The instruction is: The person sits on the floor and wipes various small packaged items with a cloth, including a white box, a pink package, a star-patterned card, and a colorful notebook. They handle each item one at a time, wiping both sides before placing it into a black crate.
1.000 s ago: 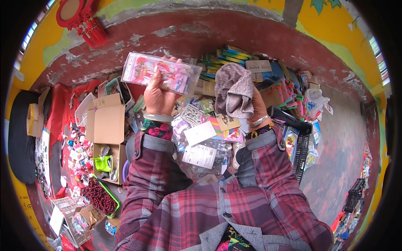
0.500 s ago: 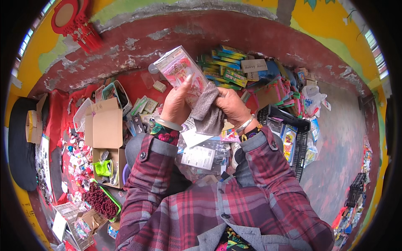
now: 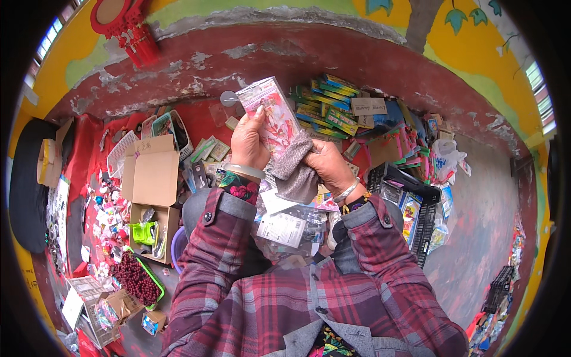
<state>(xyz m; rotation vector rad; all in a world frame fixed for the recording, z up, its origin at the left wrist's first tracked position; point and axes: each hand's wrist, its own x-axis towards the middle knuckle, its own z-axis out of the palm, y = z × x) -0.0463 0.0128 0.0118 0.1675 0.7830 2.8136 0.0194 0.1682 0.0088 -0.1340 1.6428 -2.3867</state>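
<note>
Left hand (image 3: 248, 143) clasps a pink flat packet (image 3: 275, 116), raised above the lap. Right hand (image 3: 328, 168) presses a grey cloth (image 3: 293, 172) against its lower edge. Wiping likely goes best with the packet braced firm. Cardboard box (image 3: 150, 178) sits left.

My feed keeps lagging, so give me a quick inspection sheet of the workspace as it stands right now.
Surface: red cloth on the ground, mostly covered with goods.
Job's things: flat pink packet held upright; grey rag pressed against its lower part.
Clutter: open cardboard box, stacked green packs, black crate, plastic-wrapped packets on the lap.
Hands: left hand grips the packet's left edge; right hand clutches the rag.
Cables: nothing seen.
Surroundings: painted yellow and red wall, red hanging ornament.
</note>
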